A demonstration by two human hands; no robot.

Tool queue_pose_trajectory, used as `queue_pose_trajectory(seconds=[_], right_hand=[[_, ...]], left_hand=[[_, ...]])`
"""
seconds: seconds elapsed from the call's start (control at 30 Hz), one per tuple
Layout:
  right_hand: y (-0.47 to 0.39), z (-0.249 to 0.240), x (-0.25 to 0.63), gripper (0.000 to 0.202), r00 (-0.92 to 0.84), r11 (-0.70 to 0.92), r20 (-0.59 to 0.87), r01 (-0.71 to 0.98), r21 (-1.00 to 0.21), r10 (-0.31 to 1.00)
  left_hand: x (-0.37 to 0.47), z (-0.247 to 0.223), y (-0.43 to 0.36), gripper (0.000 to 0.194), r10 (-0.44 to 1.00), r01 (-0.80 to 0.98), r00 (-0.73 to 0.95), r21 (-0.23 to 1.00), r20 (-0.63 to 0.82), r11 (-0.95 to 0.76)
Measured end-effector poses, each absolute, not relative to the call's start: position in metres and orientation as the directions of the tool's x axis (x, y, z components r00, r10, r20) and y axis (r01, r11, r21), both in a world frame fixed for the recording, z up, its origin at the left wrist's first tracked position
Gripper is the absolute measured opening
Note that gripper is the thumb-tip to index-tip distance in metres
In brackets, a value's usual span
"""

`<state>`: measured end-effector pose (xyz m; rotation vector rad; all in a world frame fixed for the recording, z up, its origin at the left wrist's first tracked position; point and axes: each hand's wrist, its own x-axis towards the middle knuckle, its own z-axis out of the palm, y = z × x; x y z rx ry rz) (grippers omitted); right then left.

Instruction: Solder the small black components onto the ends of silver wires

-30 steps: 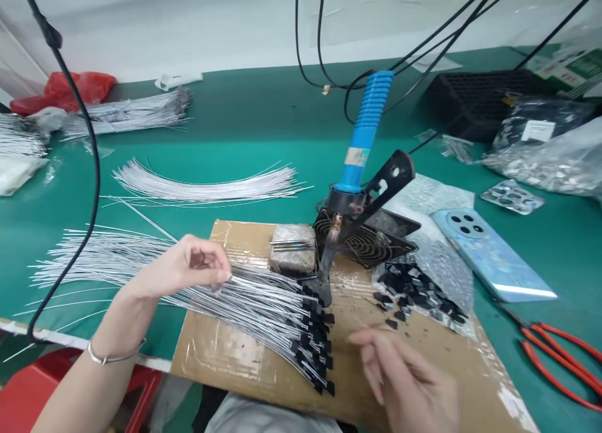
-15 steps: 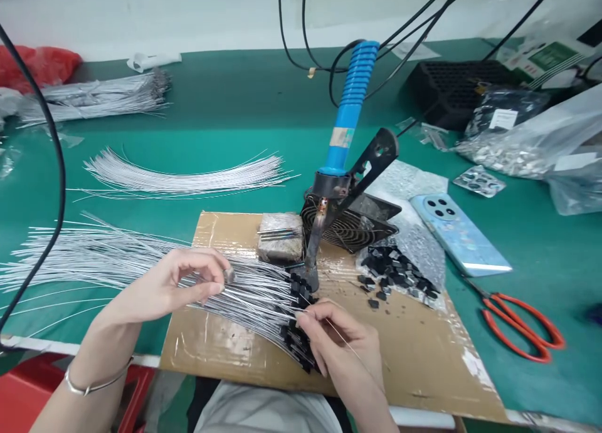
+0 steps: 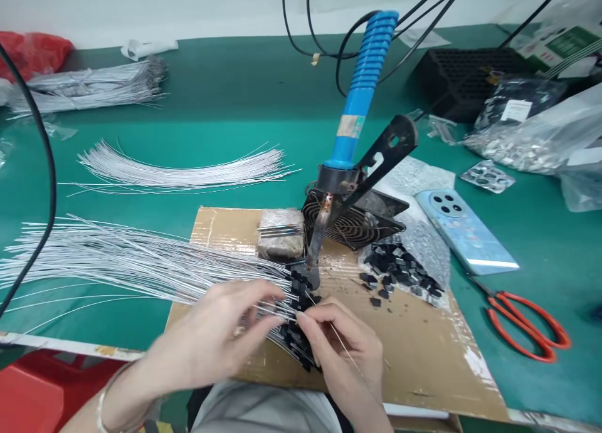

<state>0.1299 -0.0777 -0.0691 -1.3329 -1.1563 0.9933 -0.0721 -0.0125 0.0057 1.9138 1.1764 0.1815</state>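
Note:
A large bundle of thin white wires [image 3: 126,257] lies from the left onto the cardboard [image 3: 414,358], its right ends carrying small black pieces [image 3: 301,295]. My left hand [image 3: 226,333] is over the bundle, thumb and fingers curled close around some wires near the black ends; what it grips is hard to make out. My right hand [image 3: 343,351] pinches a thin wire just right of the black ends. Behind the hands stands a soldering iron with a blue handle [image 3: 362,94], its metal tip pointing down beside the black ends.
A small block with thin rods [image 3: 281,232] and a black fan [image 3: 357,223] are behind the bundle. Loose black pieces [image 3: 399,270], a blue phone [image 3: 465,229] and red-handled scissors [image 3: 527,326] lie right. A second wire bundle [image 3: 183,173] is farther back.
My left hand has moved right and toward me along the bundle, close to my right hand. The small thing at its fingertips no longer shows. My right hand has hardly moved.

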Motion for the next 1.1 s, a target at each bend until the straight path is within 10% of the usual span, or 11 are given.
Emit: queue_pose_trajectory(seconds=[0.27,0.53,0.83,1.1], right_hand=[[-0.081,-0.067,0.128,0.023,0.225,-0.069,-0.066,0.004,-0.998,0.972],[-0.078,-0.072,0.157,0.061,0.091,-0.207,-0.312,-0.571,-0.795,0.946],[-0.076,-0.058,0.128,0.024,0.212,-0.234,-0.293,-0.263,-0.936,0.933],[-0.072,-0.051,0.121,0.019,0.141,-0.271,-0.356,-0.416,-0.868,0.924]], left_hand=[[-0.037,-0.016,-0.021,0.021,0.816,0.48,0.452,0.869,-0.359,0.117],[-0.037,-0.017,-0.013,0.022,0.856,0.355,0.336,0.895,-0.392,0.27],[-0.041,-0.02,-0.017,0.022,0.862,0.352,0.331,0.898,-0.383,0.263],[-0.039,-0.017,-0.018,0.024,0.863,0.333,0.343,0.907,-0.37,0.257]])
